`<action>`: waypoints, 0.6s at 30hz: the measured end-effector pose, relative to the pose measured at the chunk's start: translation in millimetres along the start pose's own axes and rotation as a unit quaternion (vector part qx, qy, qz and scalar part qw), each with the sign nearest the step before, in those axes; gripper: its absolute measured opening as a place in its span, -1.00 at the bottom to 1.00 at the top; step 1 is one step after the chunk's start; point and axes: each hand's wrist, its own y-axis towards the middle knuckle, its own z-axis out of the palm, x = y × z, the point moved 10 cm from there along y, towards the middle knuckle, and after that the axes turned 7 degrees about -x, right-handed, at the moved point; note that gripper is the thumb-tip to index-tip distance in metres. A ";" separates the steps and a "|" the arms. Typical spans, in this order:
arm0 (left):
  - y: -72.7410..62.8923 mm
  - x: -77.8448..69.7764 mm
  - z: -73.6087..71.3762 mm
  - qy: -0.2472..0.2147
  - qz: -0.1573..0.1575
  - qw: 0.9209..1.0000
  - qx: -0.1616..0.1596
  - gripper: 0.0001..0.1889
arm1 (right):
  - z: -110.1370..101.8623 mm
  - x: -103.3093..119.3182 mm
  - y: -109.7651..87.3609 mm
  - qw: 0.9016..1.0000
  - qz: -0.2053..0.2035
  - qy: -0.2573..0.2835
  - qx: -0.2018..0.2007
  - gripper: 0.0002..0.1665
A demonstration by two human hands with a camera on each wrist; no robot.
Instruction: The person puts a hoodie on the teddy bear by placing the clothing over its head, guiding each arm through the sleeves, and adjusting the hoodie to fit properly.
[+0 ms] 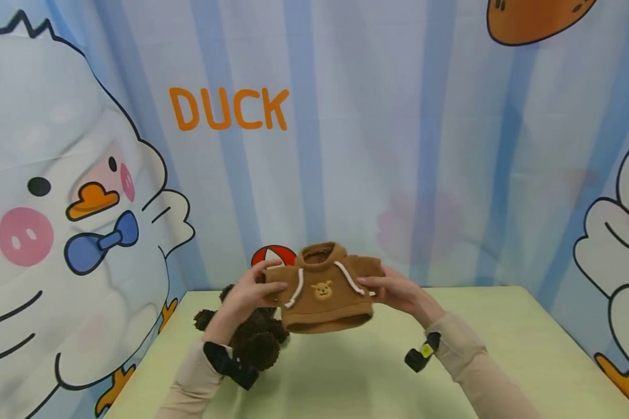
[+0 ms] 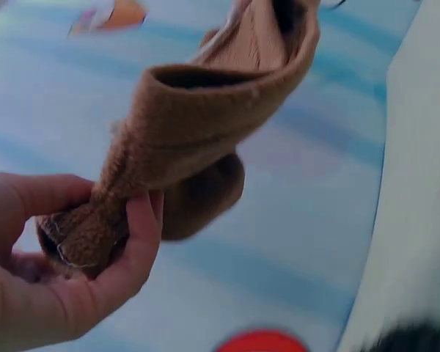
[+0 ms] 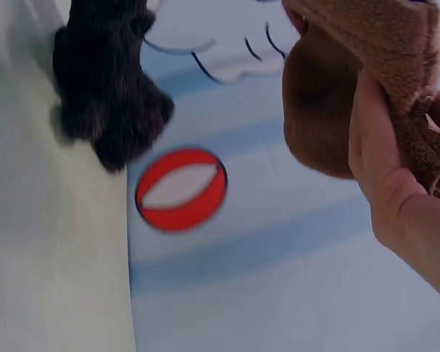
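A small brown doll hoodie (image 1: 327,308) is held up above the table, its front with a bear face and two white drawstrings toward the head camera. My left hand (image 1: 248,294) pinches the sleeve on the left side. On the other side, my right hand (image 1: 398,289) grips the opposite sleeve between thumb and fingers. The left wrist view shows the left hand (image 2: 73,264) with thumb and fingers around the bunched sleeve of the hoodie (image 2: 198,110). In the right wrist view, the right hand (image 3: 396,176) likewise holds fleecy cloth (image 3: 326,110).
A dark brown plush toy (image 1: 259,343) lies on the pale green table (image 1: 388,372), partly hidden behind the left forearm. Behind the table hangs a blue-striped curtain (image 1: 356,145) printed with ducks, the word DUCK and a red-and-white ball (image 3: 182,189).
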 end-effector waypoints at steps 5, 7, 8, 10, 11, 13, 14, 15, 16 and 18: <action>14.4 26.3 -87.5 0.007 -0.057 0.998 -0.033 -0.31 | 56.5 -15.2 58.8 1.000 0.020 0.010 0.017 -0.50; 18.7 37.5 -113.4 -0.007 -0.072 0.996 -0.044 -0.24 | 74.3 -24.5 78.6 0.999 0.029 0.017 0.010 -0.47; 20.1 42.8 -124.1 -0.019 -0.079 0.995 -0.050 -0.25 | 82.0 -30.2 87.7 0.999 0.035 0.024 0.005 -0.47; 22.6 53.4 -141.6 -0.044 -0.084 0.994 -0.057 -0.31 | 95.5 -42.4 103.3 0.998 0.045 0.039 -0.005 -0.47; 23.9 59.5 -149.2 -0.056 -0.084 0.993 -0.063 -0.35 | 100.4 -48.9 110.1 0.998 0.046 0.045 -0.012 -0.48; 26.8 73.4 -161.2 -0.067 -0.084 0.991 -0.074 -0.38 | 106.5 -64.1 121.8 0.996 0.054 0.063 -0.027 -0.50; 29.4 82.5 -166.6 -0.069 -0.086 0.991 -0.081 -0.41 | 107.8 -72.5 127.1 0.995 0.057 0.071 -0.036 -0.50; 33.5 94.1 -173.1 -0.074 -0.082 0.990 -0.086 -0.39 | 108.1 -80.9 131.8 0.995 0.057 0.074 -0.044 -0.50; 37.5 107.2 -179.0 -0.078 -0.085 0.989 -0.091 -0.36 | 107.6 -89.8 136.3 0.994 0.057 0.074 -0.052 -0.50; 54.6 143.9 -196.3 -0.086 -0.068 0.990 -0.086 -0.36 | 106.1 -108.3 145.7 0.995 0.057 0.065 -0.056 -0.47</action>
